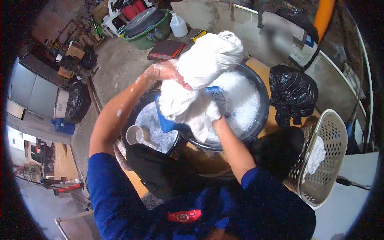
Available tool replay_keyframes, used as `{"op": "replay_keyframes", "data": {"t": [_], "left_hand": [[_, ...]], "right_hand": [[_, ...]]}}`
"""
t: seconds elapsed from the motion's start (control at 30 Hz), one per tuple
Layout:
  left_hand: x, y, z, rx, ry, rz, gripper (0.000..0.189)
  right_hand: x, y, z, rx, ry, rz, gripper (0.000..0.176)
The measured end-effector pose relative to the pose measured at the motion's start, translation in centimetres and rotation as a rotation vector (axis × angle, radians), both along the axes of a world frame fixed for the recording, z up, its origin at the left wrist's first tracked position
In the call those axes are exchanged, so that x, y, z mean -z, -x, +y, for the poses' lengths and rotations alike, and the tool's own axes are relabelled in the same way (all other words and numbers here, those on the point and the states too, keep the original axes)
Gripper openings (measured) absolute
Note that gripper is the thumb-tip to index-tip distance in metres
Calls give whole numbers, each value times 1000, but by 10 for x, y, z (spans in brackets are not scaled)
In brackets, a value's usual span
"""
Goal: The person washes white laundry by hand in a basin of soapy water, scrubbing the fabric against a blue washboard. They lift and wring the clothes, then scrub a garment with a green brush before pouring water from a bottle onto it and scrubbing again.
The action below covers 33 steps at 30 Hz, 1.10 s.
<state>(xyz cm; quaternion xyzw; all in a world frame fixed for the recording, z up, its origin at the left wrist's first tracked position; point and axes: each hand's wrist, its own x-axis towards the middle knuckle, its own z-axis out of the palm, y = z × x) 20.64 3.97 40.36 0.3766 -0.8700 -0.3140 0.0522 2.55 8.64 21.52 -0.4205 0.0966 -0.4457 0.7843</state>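
A bunched white cloth [210, 58] rises in a thick bundle above the basins, its lower folds lying over a blue plastic washboard [163, 121]. My left hand [173, 72], flecked with suds, is closed around the cloth at its middle. Lower down, my right hand [213, 111] grips the hanging part of the same cloth; foam and folds hide most of its fingers. Beneath lies a large dark basin [264, 106] full of foamy water. A smaller basin [136, 106] to its left holds soapy water and a pale dipper [135, 135].
At right stands a beige laundry basket [334, 148] with white cloth inside. A black plastic bag [294, 90] sits beside the large basin. Farther back are a green tub [150, 40], a white jug [178, 26] and a low concrete wall [216, 16].
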Motion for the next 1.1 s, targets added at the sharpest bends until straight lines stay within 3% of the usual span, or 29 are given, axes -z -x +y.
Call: {"op": "replay_keyframes", "data": {"t": [0.03,0.1,0.13,0.2,0.27,0.3,0.4,0.47,0.53,0.63,0.67,0.73,0.8,0.97,1.03,1.1], "left_hand": [[-25,22,18,-182,13,6,50],[-22,26,23,-298,336,-174,56],[-18,26,24,-353,498,-264,59],[1,16,-4,-275,330,-122,65],[9,25,-6,-367,563,-105,44],[23,23,-9,-537,644,-132,38],[21,32,-13,-309,569,152,40],[25,38,-16,-233,637,292,40],[27,49,-7,-247,693,385,37],[31,61,1,-293,835,441,35],[31,63,5,-298,915,442,34],[25,63,18,-352,918,406,31],[30,62,30,-489,841,568,31],[62,53,55,-851,177,1522,34],[68,51,47,-954,45,1726,35],[72,54,40,-1074,69,1777,33]], "right_hand": [[8,7,-14,79,246,152,37],[23,22,-41,332,720,464,37],[25,22,-42,235,525,349,39],[27,23,-43,98,102,83,44],[30,28,-39,-178,-451,-143,49],[6,34,-31,-172,-527,-96,68],[-21,46,-15,-578,-573,-108,80],[-25,28,-5,-650,-684,-273,89],[-40,9,9,-527,-677,-390,89],[-36,-32,8,-271,-734,-684,61],[-33,-40,4,-278,-493,-849,53],[-42,-49,-4,-158,-329,-945,50],[-49,-47,-23,32,-243,-850,47],[-50,-25,-87,512,55,-249,39],[-49,-17,-111,652,143,-69,36],[-50,-10,-128,731,165,7,34]]}}
